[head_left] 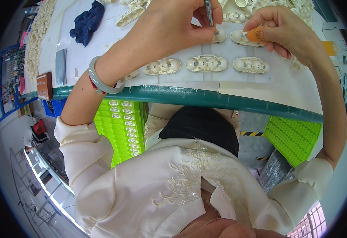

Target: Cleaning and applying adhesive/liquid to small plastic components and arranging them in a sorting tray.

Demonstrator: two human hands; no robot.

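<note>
My left hand (175, 25), with a pale bangle on its wrist, is closed round a slim metal tool (209, 12) that stands upright between the fingers. Its fingertips are beside a small white oval case (220, 36), partly hidden by them. My right hand (284, 29) grips another white oval case (237, 37) by its right end. An orange ribbed finger cot (256, 35) covers one of its fingertips. Closer to me is a row of similar cases with round white domes: a left one (162, 66), a middle one (206, 63) and a right one (251, 65).
A dark blue lump of putty or cloth (87, 23) lies at the far left. Grey strips (61, 66) and a brown block (44, 86) are near the left edge. White parts (300, 10) are heaped behind. Below the green table edge (189, 96) are green trays (294, 137).
</note>
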